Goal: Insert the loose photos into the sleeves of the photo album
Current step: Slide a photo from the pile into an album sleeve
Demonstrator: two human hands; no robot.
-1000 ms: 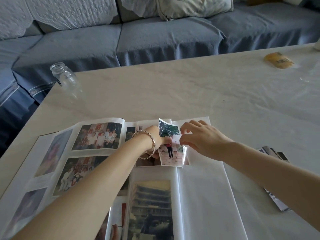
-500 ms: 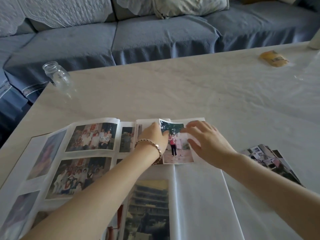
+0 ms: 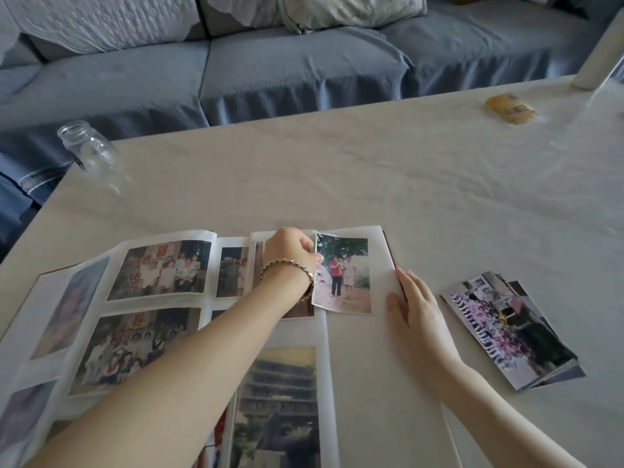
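The photo album (image 3: 358, 383) lies open on the table, its left pages filled with group pictures. One photo (image 3: 342, 275) of people standing under trees lies flat at the top of the right page; I cannot tell whether it is under the clear film. My left hand (image 3: 290, 251), with a bracelet on the wrist, pinches that photo's left edge. My right hand (image 3: 413, 307) rests on the album's right edge, thumb on the page, holding nothing. A stack of loose photos (image 3: 510, 329) lies on the table just right of the album.
An empty glass jar (image 3: 89, 152) stands at the table's far left corner. A yellow packet (image 3: 510, 108) lies at the far right, with a white upright object (image 3: 594, 59) behind it. A blue sofa (image 3: 287, 69) runs along the table's far edge.
The photo was raised and bent between both hands; now it lies flat on the right page. My right hand has left it and moved right to the album's edge.
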